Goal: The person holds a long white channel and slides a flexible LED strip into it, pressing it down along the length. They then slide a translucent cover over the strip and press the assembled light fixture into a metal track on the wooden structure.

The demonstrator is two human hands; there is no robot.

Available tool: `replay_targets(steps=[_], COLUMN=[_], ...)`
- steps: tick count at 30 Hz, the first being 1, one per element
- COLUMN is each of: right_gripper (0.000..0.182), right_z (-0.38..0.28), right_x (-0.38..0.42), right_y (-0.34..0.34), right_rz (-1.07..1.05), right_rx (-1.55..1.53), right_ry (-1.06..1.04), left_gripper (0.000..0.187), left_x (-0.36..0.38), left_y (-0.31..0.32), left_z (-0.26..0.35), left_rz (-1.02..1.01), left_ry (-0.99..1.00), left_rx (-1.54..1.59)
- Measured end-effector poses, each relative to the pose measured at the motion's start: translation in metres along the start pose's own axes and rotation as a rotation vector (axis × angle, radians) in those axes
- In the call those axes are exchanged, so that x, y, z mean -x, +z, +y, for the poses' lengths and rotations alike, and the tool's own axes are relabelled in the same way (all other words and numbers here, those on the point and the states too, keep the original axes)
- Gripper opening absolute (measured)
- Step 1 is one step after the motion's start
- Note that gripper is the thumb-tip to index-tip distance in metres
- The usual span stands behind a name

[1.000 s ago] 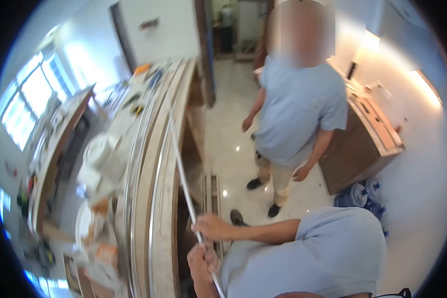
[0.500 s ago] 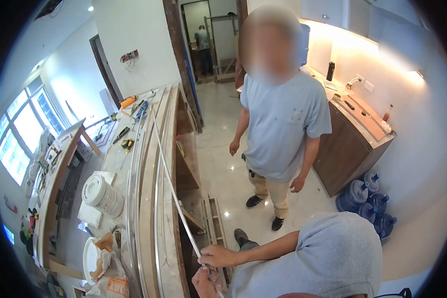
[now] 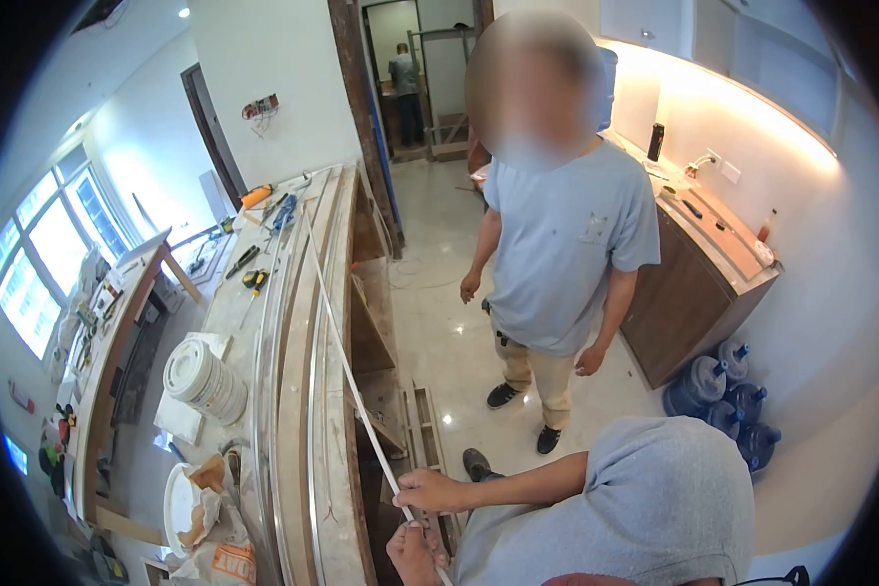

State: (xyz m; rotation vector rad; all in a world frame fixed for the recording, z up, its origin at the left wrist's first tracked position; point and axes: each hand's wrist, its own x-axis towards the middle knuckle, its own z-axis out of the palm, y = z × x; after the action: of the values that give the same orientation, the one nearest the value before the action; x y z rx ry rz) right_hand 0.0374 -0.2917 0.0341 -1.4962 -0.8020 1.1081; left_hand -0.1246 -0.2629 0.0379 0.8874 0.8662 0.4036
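My right hand (image 3: 432, 491) is closed around a long thin white strip (image 3: 355, 391). Just below it, close to the bottom edge, the fingers of my left hand (image 3: 415, 555) also wrap round this strip. From my hands it runs slanting up and away over the edge of a dusty workbench (image 3: 298, 381), its far part lying above the boards there. Several long metal strips (image 3: 261, 391) lie lengthwise on the bench. My grey sleeve covers much of the lower right.
A person in a light blue shirt (image 3: 576, 244) stands facing me across the bench's side. A white bucket (image 3: 205, 381), a yellow tape measure (image 3: 254, 281) and tools lie on the bench. Blue water jugs (image 3: 695, 388) stand by the wall, near a brown cabinet (image 3: 679, 293).
The view has shifted slightly, so most things sit a little further right. Both hands keep their hold on the white strip, with little movement.
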Motion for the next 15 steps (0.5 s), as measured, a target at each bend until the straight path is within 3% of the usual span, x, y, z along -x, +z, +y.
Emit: replay_targets(steps=[3,10,13,15], right_gripper=[0.027,0.027,0.029,0.032], right_z=[0.008,0.015,0.007,0.006], right_x=[-0.003,0.000,0.003,0.000], right_y=[0.003,-0.005,-0.009,-0.010], right_rz=[-0.024,-0.092,-0.154,-0.086], right_rx=[-0.129,-0.032,-0.039,-0.022], right_ry=[0.062,-0.001,0.055,0.156], left_gripper=[0.024,0.026,0.026,0.025], left_x=[-0.003,-0.015,-0.015,-0.015], left_y=[0.004,0.009,0.008,0.008], left_z=[0.007,-0.002,-0.004,-0.006], left_rz=[-0.017,0.036,0.060,0.071], left_ry=[0.000,-0.017,-0.033,-0.035], left_rx=[0.028,0.013,0.008,0.006])
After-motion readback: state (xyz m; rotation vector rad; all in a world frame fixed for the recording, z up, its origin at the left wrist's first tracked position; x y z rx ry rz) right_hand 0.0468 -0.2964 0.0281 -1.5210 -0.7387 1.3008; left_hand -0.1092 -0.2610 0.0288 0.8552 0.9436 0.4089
